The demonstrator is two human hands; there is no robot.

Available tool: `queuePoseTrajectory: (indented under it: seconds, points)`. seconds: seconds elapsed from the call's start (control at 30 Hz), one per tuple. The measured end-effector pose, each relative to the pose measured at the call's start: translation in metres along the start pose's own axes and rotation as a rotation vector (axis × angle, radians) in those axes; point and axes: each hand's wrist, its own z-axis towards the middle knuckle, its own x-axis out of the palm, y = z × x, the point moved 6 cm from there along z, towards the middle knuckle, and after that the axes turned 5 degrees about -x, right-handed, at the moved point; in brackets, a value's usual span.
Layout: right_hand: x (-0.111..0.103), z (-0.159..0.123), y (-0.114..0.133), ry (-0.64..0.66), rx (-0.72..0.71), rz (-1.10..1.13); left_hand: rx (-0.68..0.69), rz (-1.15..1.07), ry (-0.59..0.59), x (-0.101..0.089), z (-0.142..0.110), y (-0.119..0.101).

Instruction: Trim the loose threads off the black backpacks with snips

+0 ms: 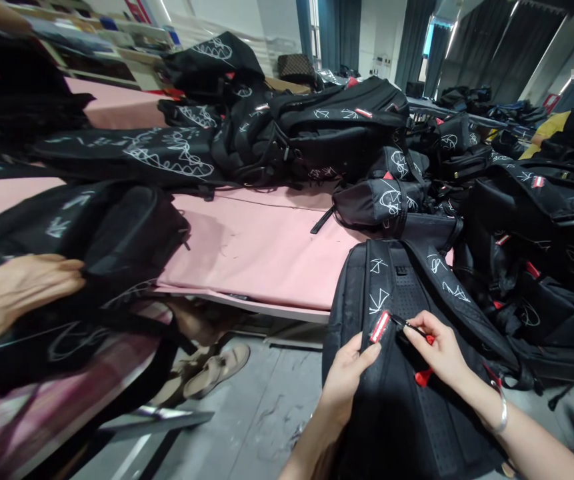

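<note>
A black backpack (361, 400) with white scribbled line drawings stands in front of me, its back panel and shoulder straps facing up. My left hand (344, 373) is closed on one shoulder strap (381, 293), thumb and fingers beside a red-and-white label (380, 327). Pinched in my right hand (439, 350) is a slim black pointed tool (403, 325) with red near the grip; its tip is close to the label. Its exact kind I cannot make out. A red tab (422, 378) shows just under my right hand.
More black printed backpacks (317, 133) are heaped along the pink-covered table (261, 247) and at right. On the left, another person's hand (31, 283) rests on a black backpack (117, 227). That person's sandalled foot (217, 370) is below the table. A person in yellow (549, 130) is at far right.
</note>
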Motion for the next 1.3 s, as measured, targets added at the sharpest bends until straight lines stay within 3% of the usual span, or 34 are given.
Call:
queuePoseTrajectory:
  seconds: [0.33,0.6,0.77,0.9,1.07,1.3]
  points:
    - [-0.005,-0.001,-0.005,0.045,0.04,0.063,0.035,0.027,-0.021,0.001,-0.001,-0.003]
    - [-0.001,0.017,0.008,0.081,-0.073,-0.05,0.138,0.067,-0.048,0.0,0.001,-0.006]
    - [-0.002,0.033,0.003,0.084,-0.047,0.116,0.084,0.048,-0.02,-0.002,0.002,-0.006]
    - [-0.008,0.056,0.0,0.205,0.029,0.239,-0.005,0.026,0.051,-0.007,-0.004,-0.019]
    - [-0.008,0.08,0.005,0.408,0.044,0.249,-0.067,0.137,0.125,-0.03,-0.004,-0.039]
    - [0.011,0.103,0.014,0.53,-0.021,0.212,-0.085,0.129,0.243,-0.045,0.008,-0.041]
